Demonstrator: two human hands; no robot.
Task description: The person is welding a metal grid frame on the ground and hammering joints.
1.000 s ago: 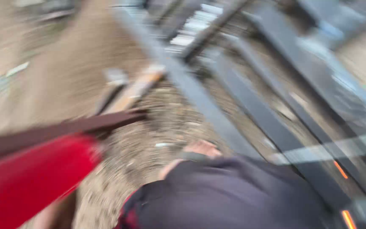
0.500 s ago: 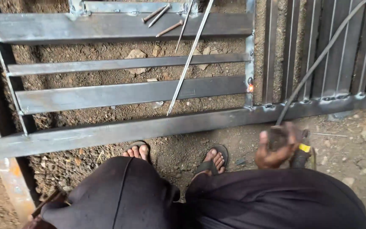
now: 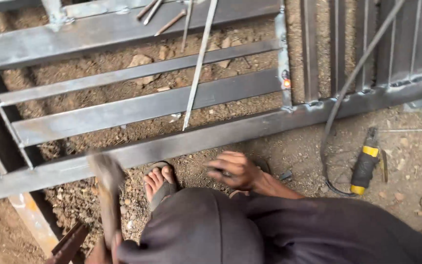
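I see my left hand (image 3: 104, 247) low at the bottom edge, fingers wrapped around the handle of a hammer (image 3: 106, 188). The hammer stands up from that fist, its blurred head just below the long bottom bar of the steel gate frame (image 3: 137, 105), which lies flat on the gravelly dirt. My right hand (image 3: 233, 170) hovers just in front of my knee, fingers curled loosely downward; I cannot tell whether it holds anything. It sits just short of the same bar, close to my sandalled foot (image 3: 159, 183). Well off to its right lies a yellow-and-black welding holder (image 3: 365, 164) on the ground, its dark cable (image 3: 340, 105) looping up across the frame. A thin rod (image 3: 199, 66) rests slantwise over the slats, and a weld spot (image 3: 285, 83) glows orange on an upright.
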